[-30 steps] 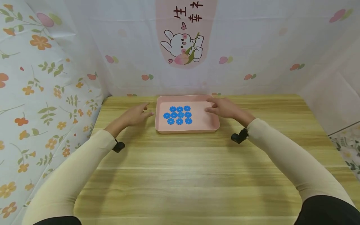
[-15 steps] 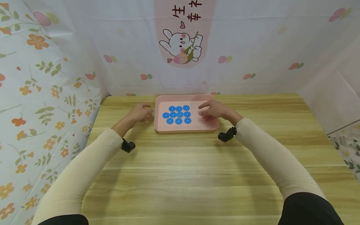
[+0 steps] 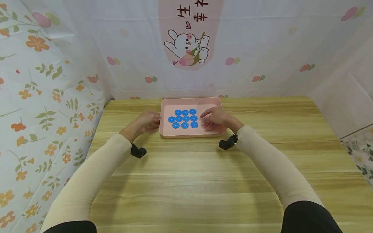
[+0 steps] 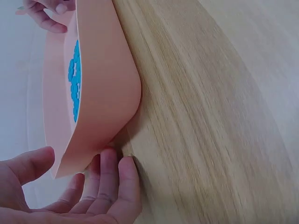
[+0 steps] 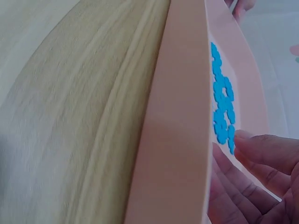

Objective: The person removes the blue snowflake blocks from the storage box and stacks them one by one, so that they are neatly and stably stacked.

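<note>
Wooden tabletop [image 3: 186,181] bears a pink tray [image 3: 186,104], its blue pieces [image 3: 185,118] between loosely parted left hand [image 3: 145,122] and right hand [image 3: 216,118].

Soft light; pale glare, faint shadows on tabletop [image 3: 186,184]; wrist views dimmer.

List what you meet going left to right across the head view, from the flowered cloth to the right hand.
Flowered cloth → left hand → blue pieces → right hand. Left out for overlap: tray, table, left sleeve.
</note>
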A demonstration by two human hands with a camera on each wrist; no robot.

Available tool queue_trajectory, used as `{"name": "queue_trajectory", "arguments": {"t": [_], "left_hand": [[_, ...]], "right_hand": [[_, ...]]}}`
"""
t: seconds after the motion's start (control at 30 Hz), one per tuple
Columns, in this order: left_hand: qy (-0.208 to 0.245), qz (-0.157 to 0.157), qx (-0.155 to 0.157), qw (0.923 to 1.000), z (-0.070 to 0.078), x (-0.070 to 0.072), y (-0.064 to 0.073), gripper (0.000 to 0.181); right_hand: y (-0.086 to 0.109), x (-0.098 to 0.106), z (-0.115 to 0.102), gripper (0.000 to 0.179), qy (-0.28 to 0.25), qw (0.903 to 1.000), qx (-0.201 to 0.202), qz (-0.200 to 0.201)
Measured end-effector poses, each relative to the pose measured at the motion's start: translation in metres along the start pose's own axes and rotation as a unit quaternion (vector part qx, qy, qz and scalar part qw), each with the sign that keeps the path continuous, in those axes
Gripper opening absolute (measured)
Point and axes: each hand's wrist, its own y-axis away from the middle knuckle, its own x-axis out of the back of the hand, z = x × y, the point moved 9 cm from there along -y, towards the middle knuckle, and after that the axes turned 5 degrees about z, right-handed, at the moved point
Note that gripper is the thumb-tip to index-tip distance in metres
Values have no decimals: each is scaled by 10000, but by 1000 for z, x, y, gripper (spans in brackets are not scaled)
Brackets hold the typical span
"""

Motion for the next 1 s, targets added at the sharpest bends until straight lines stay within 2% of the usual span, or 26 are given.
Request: {"name": "queue_trajectory", "arguments": {"t": [0.23, 0.47, 0.8, 1.0], "left_hand": [[295, -12, 71, 9995, -5, -3, -5, 50], [455, -228, 46, 9987, -7, -7, -8, 49], [403, -338, -17, 9986, -4, -8, -4, 48], [449, -362, -10, 9983, -5, -7, -5, 48]], "right_hand": [[-7, -11, 2, 30, -173, 9998, -15, 84], [-10, -22, 7, 27, -332, 9994, -71, 57], [-10, -31, 11, 24, -855, 9961, -186, 71], [-11, -33, 9, 23, -771, 9967, -126, 229]]}}
